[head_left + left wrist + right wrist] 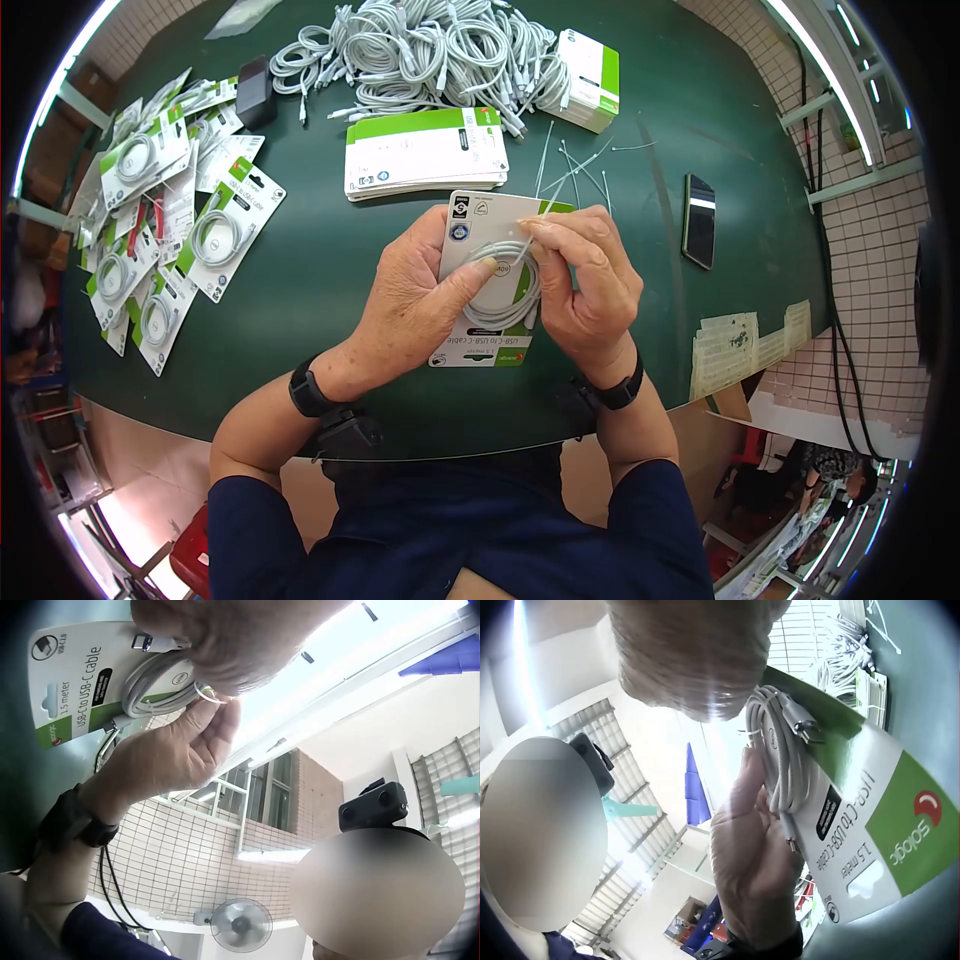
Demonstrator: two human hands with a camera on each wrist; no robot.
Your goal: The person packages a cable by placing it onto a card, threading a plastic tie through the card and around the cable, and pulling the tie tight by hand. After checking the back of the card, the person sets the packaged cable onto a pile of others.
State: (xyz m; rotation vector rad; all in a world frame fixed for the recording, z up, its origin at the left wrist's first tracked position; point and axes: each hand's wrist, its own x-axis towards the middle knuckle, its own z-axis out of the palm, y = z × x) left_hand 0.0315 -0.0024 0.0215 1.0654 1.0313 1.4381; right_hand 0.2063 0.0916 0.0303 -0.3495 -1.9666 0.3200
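In the head view my left hand (408, 290) grips a printed cardboard card (470, 352) from its left side, thumb pressing on a coiled white USB cable (487, 318) that lies against the card. My right hand (592, 285) pinches a thin white cable tie (548, 205) above the coil with thumb and forefinger. The tie loops round the strands, as a thin ring (208, 694) shows in the left wrist view. Seen from the right wrist, the coil (778, 750) has its metal connector (808, 731) against the card's green part.
Behind the hands lie a stack of cards (425, 155), a heap of white cables (430, 55) and a card box (590, 80). Loose cable ties (570, 165) are scattered beside a phone (699, 222). Carded cables (215, 240) pile up on the left, near a black object (255, 92).
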